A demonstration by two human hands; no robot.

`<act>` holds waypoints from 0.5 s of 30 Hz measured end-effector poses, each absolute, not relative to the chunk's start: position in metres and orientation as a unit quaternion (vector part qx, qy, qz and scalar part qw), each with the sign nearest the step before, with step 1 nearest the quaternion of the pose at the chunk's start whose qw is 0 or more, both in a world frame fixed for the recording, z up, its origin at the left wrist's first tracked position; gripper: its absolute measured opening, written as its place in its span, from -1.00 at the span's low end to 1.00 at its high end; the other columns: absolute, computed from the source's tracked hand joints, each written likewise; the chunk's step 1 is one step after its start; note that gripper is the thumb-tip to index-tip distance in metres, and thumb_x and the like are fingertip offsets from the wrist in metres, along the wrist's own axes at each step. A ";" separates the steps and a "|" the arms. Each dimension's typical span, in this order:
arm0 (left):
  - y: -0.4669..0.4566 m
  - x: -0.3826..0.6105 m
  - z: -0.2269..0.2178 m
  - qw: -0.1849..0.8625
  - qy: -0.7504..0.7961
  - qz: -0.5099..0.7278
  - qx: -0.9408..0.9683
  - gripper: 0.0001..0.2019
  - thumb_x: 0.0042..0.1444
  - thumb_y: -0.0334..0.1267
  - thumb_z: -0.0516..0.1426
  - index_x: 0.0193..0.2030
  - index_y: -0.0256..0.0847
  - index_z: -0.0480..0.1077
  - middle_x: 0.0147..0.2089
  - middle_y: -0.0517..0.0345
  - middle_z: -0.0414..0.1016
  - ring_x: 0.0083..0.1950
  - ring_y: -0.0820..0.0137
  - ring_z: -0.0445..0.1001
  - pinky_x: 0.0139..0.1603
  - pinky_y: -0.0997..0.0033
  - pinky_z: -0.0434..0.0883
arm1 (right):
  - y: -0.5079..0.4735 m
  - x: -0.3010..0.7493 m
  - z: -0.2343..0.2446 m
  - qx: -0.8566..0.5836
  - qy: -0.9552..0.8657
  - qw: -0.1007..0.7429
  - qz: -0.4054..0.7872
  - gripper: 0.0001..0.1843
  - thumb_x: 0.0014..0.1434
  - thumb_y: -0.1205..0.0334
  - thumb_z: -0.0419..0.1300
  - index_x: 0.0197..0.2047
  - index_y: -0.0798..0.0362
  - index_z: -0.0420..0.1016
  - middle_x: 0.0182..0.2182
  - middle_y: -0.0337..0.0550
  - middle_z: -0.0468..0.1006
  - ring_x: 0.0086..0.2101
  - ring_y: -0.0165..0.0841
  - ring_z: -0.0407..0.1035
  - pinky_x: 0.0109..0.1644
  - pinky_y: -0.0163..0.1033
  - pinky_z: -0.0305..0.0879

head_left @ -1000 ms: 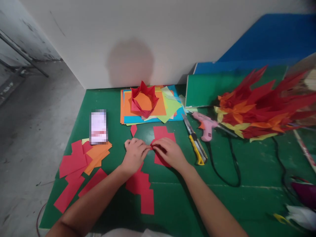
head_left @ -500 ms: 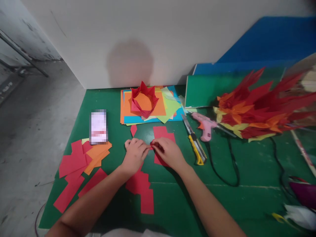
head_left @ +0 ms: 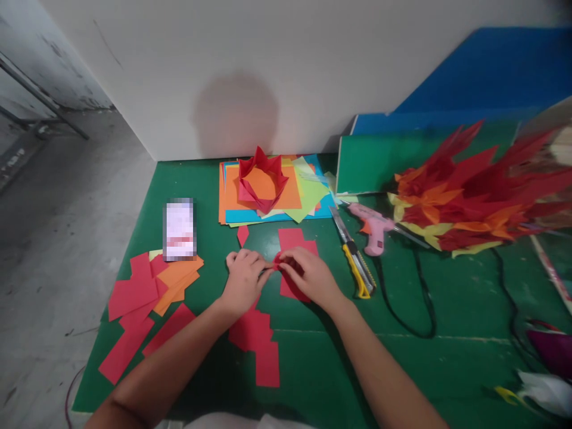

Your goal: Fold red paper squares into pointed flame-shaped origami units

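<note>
Between my fingertips is a small folded piece of red paper (head_left: pixel 276 263), mostly covered by the fingers. My left hand (head_left: pixel 245 280) pinches its left end, and my right hand (head_left: pixel 308 275) is closed on its right side. Beneath and behind the right hand lie red paper rectangles (head_left: pixel 291 239). Just beyond the left hand rests a small folded red diamond (head_left: pixel 242 235). More red paper pieces (head_left: pixel 252 330) are spread on the table between my forearms.
A red folded-paper ring (head_left: pixel 263 199) sits on stacked coloured sheets (head_left: pixel 232 215). Rightward are a yellow box cutter (head_left: pixel 355 262), a pink glue gun (head_left: pixel 373 226) with a black cord, and red-orange paper flowers (head_left: pixel 473 196). A phone (head_left: pixel 179 231) and paper pieces (head_left: pixel 134 292) lie left.
The right hand has shifted very slightly, and a little more of the red folded paper shows between the fingertips. Everything else stays in place apart from a small camera shift.
</note>
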State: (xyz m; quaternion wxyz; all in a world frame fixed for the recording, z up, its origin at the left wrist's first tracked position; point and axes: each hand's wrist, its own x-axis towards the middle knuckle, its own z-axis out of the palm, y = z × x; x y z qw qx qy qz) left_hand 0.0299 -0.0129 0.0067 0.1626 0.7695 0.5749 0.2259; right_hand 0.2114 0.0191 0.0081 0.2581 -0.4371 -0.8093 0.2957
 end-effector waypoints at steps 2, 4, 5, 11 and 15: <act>-0.013 0.030 0.007 0.167 0.576 0.224 0.768 -0.87 0.23 -0.22 0.11 -0.24 -0.08 0.50 -0.27 0.19 0.49 -0.14 0.34 0.34 -0.12 0.21 0.05 | 0.018 0.215 0.010 -0.421 -0.809 0.263 0.315 -0.90 0.24 0.28 0.07 -0.18 0.00 0.37 -0.27 -0.11 0.54 -0.26 -0.29 0.44 -0.18 -0.18 0.37; -0.013 0.031 0.008 0.170 0.578 0.224 0.766 -0.88 0.23 -0.23 0.12 -0.25 -0.09 0.50 -0.27 0.19 0.49 -0.14 0.34 0.34 -0.12 0.20 0.06 | 0.018 0.218 0.011 -0.413 -0.813 0.265 0.314 -0.89 0.23 0.30 0.08 -0.16 -0.01 0.37 -0.26 -0.10 0.55 -0.24 -0.27 0.44 -0.16 -0.15 0.38; -0.013 0.031 0.008 0.170 0.579 0.224 0.765 -0.88 0.23 -0.23 0.12 -0.26 -0.09 0.50 -0.27 0.18 0.49 -0.13 0.34 0.34 -0.12 0.20 0.06 | 0.017 0.219 0.011 -0.411 -0.815 0.264 0.312 -0.88 0.22 0.31 0.08 -0.16 -0.01 0.37 -0.26 -0.10 0.55 -0.24 -0.26 0.44 -0.15 -0.13 0.38; -0.014 0.031 0.006 0.168 0.581 0.230 0.763 -0.86 0.23 -0.20 0.12 -0.27 -0.10 0.50 -0.28 0.18 0.49 -0.14 0.34 0.34 -0.11 0.20 0.05 | 0.017 0.218 0.010 -0.420 -0.813 0.256 0.312 -0.88 0.22 0.35 0.05 -0.18 0.01 0.35 -0.32 -0.11 0.53 -0.28 -0.27 0.42 -0.20 -0.17 0.35; -0.014 0.030 0.005 0.168 0.578 0.233 0.764 -0.86 0.24 -0.21 0.10 -0.26 -0.09 0.50 -0.28 0.19 0.48 -0.13 0.34 0.34 -0.11 0.20 0.05 | 0.016 0.215 0.008 -0.438 -0.807 0.255 0.302 -0.91 0.23 0.33 0.02 -0.21 0.01 0.32 -0.34 -0.11 0.51 -0.31 -0.27 0.41 -0.23 -0.19 0.32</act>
